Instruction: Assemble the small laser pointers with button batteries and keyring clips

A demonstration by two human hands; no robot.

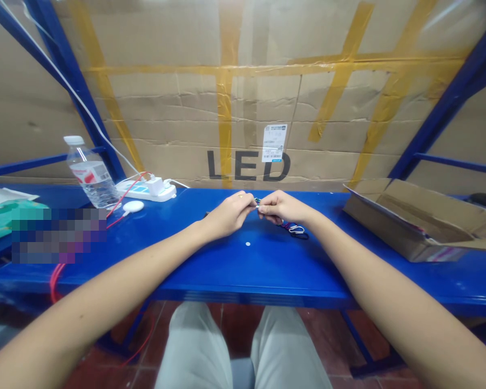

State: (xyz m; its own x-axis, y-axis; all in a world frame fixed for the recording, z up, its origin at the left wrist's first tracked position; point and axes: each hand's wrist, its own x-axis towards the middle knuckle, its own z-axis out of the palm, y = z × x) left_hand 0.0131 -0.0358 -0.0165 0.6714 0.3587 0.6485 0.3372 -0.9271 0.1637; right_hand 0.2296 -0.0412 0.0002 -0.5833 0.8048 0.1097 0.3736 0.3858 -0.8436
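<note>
My left hand (pixel 237 212) and my right hand (pixel 282 207) meet over the middle of the blue table (pixel 210 265). Both are closed in a pinch, fingertips almost touching. Between them shows a tiny whitish piece (pixel 257 207), with thin dark and greenish strands just behind; its kind is too small to tell. Below my right hand lies a small bundle of looped cords (pixel 296 230), dark, purple and white, partly covered by the hand. Whether the bundle joins the pinched piece cannot be seen. A small dark object beside my left wrist is mostly hidden.
An open cardboard box (pixel 405 227) stands on the right. On the left are a water bottle (pixel 91 175), a white power strip (pixel 146 189), a round white charger (pixel 133 206), a red cable (pixel 56 281) and a green packet (pixel 12 216). Behind rises a large taped carton (pixel 166 124).
</note>
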